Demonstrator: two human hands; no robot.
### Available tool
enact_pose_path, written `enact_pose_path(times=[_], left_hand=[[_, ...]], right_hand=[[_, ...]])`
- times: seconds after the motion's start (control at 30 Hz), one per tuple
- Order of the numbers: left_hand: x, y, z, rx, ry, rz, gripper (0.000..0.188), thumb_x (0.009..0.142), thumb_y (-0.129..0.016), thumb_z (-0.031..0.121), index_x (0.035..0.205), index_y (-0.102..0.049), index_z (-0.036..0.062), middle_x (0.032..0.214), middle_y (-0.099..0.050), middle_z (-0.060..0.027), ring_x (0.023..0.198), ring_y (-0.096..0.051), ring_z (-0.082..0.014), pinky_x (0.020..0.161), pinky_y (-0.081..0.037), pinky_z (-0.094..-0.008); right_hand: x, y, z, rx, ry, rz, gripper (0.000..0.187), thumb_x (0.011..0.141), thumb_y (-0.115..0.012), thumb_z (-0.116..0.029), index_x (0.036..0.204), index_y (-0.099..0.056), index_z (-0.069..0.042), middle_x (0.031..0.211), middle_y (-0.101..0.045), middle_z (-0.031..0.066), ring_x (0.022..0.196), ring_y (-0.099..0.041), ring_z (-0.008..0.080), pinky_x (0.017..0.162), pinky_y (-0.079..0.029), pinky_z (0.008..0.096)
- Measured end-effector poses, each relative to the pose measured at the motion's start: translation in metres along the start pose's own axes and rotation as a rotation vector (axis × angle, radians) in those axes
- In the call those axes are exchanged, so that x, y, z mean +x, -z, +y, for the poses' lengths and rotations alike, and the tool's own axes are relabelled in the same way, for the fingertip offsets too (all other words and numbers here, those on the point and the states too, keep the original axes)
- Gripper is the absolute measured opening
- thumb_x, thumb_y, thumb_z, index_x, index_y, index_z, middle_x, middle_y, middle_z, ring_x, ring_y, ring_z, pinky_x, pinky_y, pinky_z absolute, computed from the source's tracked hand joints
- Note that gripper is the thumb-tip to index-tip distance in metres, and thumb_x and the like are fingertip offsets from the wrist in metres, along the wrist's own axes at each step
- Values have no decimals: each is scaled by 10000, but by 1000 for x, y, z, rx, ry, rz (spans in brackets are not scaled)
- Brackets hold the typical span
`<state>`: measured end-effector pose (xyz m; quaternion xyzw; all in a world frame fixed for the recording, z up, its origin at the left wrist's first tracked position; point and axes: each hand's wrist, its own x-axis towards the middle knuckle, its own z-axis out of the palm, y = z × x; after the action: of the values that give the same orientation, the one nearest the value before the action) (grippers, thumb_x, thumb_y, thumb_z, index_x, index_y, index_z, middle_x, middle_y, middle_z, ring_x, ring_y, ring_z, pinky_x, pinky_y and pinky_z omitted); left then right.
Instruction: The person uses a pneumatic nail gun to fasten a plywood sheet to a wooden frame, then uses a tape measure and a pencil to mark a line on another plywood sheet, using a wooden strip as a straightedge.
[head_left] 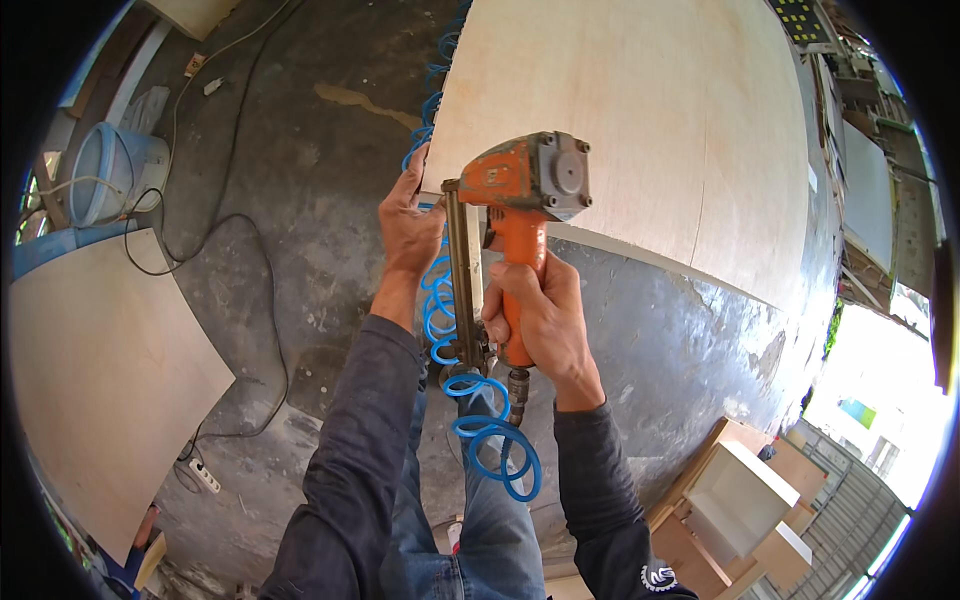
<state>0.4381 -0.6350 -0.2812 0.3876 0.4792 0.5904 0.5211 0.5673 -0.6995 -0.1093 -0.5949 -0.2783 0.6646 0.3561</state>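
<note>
Two hands are busy: your right hand (550, 325) has its fingers clamped round the handle of an orange-and-grey metal nail gun (525, 240), its nose by the near-left corner of a pale, flat plywood panel (630, 110). Your left hand (410, 235) touches that corner (I cannot tell whether its fingers grip). Beyond sit a round, pale-blue plastic bucket (145, 160), contents unclear, and an open-fronted white box (740, 490), inner walls showing.
</note>
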Motion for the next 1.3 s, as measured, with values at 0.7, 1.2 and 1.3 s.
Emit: enact_pose_path(times=[0.7,1.2,1.3], left_hand=[[0,0,-3,-5,17,24,740,838,-814,194,1442,-454,-35,1296,-632,-133,1226,-576,-185,1108,-406,-367],[-4,-6,10,12,55,33,743,829,-769,-14,1475,-402,-28,1282,-635,-140,1217,-570,-183,1103,-400,-338],[-4,-6,8,29,45,25,711,838,-759,-6,1466,-426,-13,1313,-624,-132,1235,-561,-184,1106,-399,-344]], right_hand=[[7,-11,1,-46,-1,-11,207,964,-550,-158,1000,-556,46,634,-588,48,454,-513,87,450,-418,251],[-1,-2,-3,-5,-10,39,178,969,-552,-155,972,-549,23,621,-590,49,453,-517,91,445,-417,258],[0,-2,-1,-11,-6,39,176,971,-548,-151,974,-550,25,620,-588,46,451,-515,88,443,-415,255]])
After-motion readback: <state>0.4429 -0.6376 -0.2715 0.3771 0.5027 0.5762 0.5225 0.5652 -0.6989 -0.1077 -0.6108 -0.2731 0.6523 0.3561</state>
